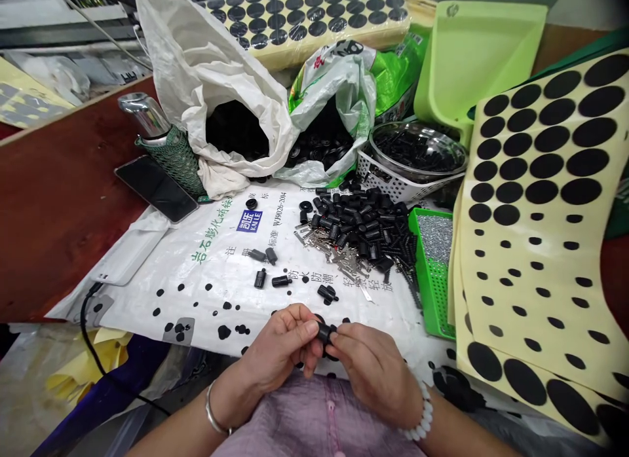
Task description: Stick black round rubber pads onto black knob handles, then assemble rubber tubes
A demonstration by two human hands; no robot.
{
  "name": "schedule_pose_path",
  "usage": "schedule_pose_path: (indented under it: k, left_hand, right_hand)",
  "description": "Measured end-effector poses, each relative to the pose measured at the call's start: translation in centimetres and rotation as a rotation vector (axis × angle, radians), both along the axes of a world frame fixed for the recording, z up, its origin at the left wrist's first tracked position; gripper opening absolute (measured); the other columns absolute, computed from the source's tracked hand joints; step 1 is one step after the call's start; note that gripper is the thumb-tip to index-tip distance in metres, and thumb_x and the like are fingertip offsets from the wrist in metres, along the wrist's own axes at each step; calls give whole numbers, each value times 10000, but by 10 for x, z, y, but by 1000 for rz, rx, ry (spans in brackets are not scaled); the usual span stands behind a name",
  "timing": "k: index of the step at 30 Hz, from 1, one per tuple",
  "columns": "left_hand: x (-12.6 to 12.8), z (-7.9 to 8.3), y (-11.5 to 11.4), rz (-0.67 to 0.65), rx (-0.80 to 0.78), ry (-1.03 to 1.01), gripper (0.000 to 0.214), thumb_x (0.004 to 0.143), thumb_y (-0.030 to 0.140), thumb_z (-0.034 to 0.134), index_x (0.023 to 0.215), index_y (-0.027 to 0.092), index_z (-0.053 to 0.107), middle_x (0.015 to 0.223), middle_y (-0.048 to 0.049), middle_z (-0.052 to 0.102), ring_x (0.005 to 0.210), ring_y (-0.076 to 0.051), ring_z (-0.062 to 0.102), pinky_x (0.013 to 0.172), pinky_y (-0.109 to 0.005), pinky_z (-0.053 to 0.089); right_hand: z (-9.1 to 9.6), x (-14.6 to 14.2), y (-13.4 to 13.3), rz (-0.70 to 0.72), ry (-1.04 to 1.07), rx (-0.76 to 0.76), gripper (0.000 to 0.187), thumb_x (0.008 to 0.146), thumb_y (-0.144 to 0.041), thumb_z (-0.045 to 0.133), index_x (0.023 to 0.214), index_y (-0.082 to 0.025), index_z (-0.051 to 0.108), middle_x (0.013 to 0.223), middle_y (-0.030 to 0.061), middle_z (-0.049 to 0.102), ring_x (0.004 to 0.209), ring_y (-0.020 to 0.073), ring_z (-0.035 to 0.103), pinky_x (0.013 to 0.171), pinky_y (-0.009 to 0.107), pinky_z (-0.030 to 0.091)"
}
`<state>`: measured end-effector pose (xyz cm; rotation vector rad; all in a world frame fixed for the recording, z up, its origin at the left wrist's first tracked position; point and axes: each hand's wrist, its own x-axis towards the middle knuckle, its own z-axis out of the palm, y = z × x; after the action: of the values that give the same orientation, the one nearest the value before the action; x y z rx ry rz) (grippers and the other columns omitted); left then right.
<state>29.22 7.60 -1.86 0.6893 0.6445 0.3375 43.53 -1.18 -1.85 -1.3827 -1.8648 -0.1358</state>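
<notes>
Between my two hands, close to my body, is a small black plastic cylinder (324,332). My left hand (289,339) pinches its left end between thumb and fingers. On the other end the fingertips of my right hand (373,362) are closed. Just beyond lie a few similar black cylinders, one (260,278) upright and another (327,293) on its side. Farther off is a heap of black plastic parts (363,221), with thin metal strips (339,257) at its near edge and black screws (405,274) on its right.
A green tray (432,300) of small metal bits stands right, beside sheets of black round stickers (545,182). Behind are a white sack (246,110), a green bag (334,136) and a steel bowl (417,143). At left lie a phone (157,188) and a cabled white power bank (130,254).
</notes>
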Motion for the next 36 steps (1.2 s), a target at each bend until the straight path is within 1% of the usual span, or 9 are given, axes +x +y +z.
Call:
schedule_pose_path:
  k: [4, 11, 15, 19, 25, 28, 31, 33, 36]
  left_hand:
    - [-4, 4, -2, -74, 49, 85, 335, 757, 459, 607, 711, 171, 443, 466, 31, 557, 295, -59, 410, 295, -149, 303]
    - [-6, 13, -5, -189, 292, 226, 456, 815, 572, 435, 610, 166, 455, 390, 67, 373, 330, -46, 281, 337, -174, 188]
    - [-5, 17, -6, -231, 218, 267, 551, 795, 627, 391, 475, 180, 385, 352, 82, 235, 330, -48, 187, 347, -213, 136]
    - [-8, 18, -5, -292, 132, 383, 548, 746, 649, 441, 459, 200, 314, 339, 85, 231, 322, -48, 185, 347, -222, 105]
    - [-9, 11, -6, -472, -230, 447, 568, 652, 671, 519, 438, 218, 252, 306, 97, 194, 283, -33, 121, 339, -214, 24]
    - [-3, 15, -9, -393, -297, 402, 574, 623, 671, 552, 441, 208, 266, 301, 100, 205, 280, -21, 110, 339, -198, 24]
    - [2, 22, -11, -134, -221, 286, 506, 665, 645, 549, 535, 187, 377, 333, 105, 258, 308, -24, 123, 347, -181, 56]
    - [4, 25, -11, 13, -107, 225, 470, 699, 632, 533, 619, 182, 420, 376, 105, 297, 334, -30, 151, 358, -175, 90]
    - [2, 24, -11, 78, 164, 179, 459, 789, 618, 426, 670, 175, 445, 419, 90, 327, 372, -49, 231, 384, -183, 172]
  right_hand:
    - [1, 4, 0, 80, -57, 8, 147, 871, -100, 434, 946, -153, 549, 767, 66, 657, 682, 161, 617, 607, 286, 513]
    - [6, 4, 2, 166, -105, -26, 121, 881, -112, 447, 895, -128, 566, 729, 73, 632, 654, 165, 594, 591, 287, 488]
    - [13, 4, 3, 242, -133, -14, 200, 888, -86, 386, 854, -117, 580, 688, 72, 614, 628, 164, 580, 552, 280, 460]
    - [21, 6, 5, 357, -210, -43, 242, 857, -71, 381, 763, -123, 598, 624, 51, 583, 561, 160, 533, 484, 286, 415]
    - [32, -1, 4, 444, -263, -1, 266, 797, -67, 386, 653, -143, 597, 570, 35, 530, 481, 156, 462, 404, 304, 301]
    - [33, -5, 3, 394, -234, 14, 270, 808, -65, 366, 680, -135, 593, 566, 35, 530, 481, 157, 468, 402, 300, 310]
    - [26, -8, 4, 252, -144, 52, 228, 858, -82, 358, 816, -98, 581, 643, 65, 583, 566, 173, 533, 469, 300, 400]
    - [19, -11, 7, 129, -49, 67, 164, 884, -105, 390, 881, -98, 553, 697, 76, 608, 622, 174, 567, 528, 296, 441]
    - [10, -19, 10, -10, 115, 55, 90, 901, -147, 432, 907, -135, 521, 714, 61, 615, 632, 157, 584, 554, 270, 464]
